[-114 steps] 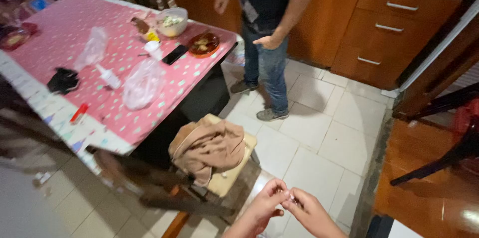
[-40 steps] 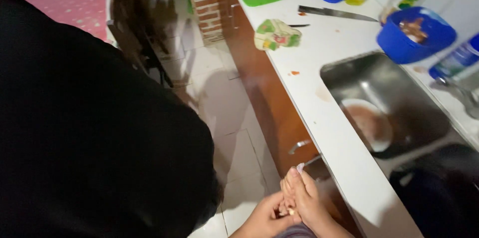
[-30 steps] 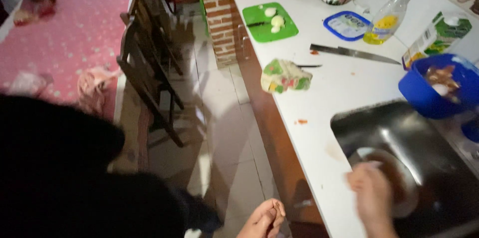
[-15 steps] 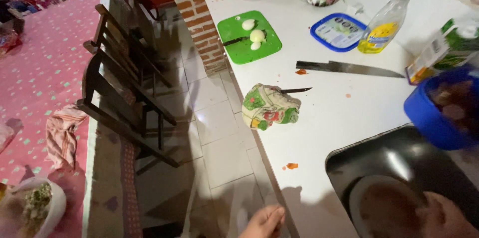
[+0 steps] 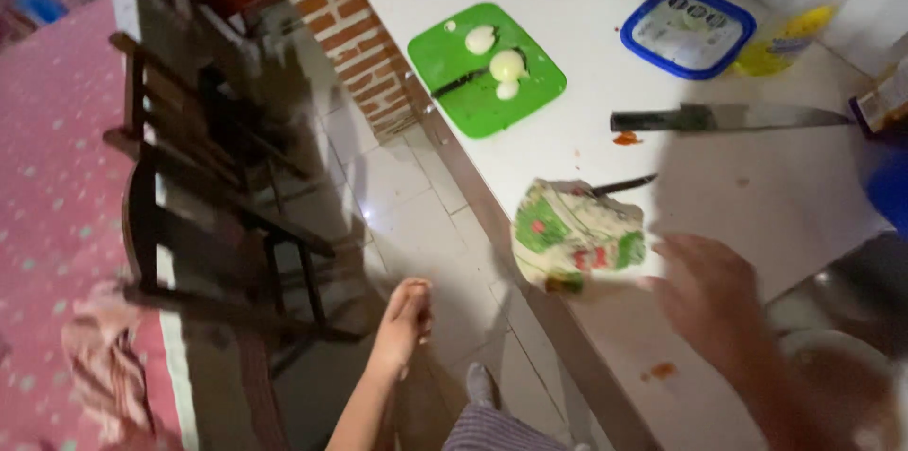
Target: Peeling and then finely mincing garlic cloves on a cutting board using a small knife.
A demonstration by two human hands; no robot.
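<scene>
While our right hand [image 5: 714,304] reaches open-fingered toward the crumpled patterned cloth [image 5: 577,234] at the counter's [image 5: 757,186] front edge, nearly touching it, our left hand [image 5: 405,319] hangs loosely curled and empty over the floor. We judge the reach under way; next, fingers must close on the cloth.

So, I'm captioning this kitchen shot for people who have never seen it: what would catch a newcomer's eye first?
Probably the bright green cutting board near the white counter's far edge, with pale peeled pieces and a small dark knife on it. Next comes the long knife lying flat mid-counter, and the crumpled patterned cloth at the counter's edge, which the blurred right hand is beside. The left hand hangs over the tiled floor.
</scene>
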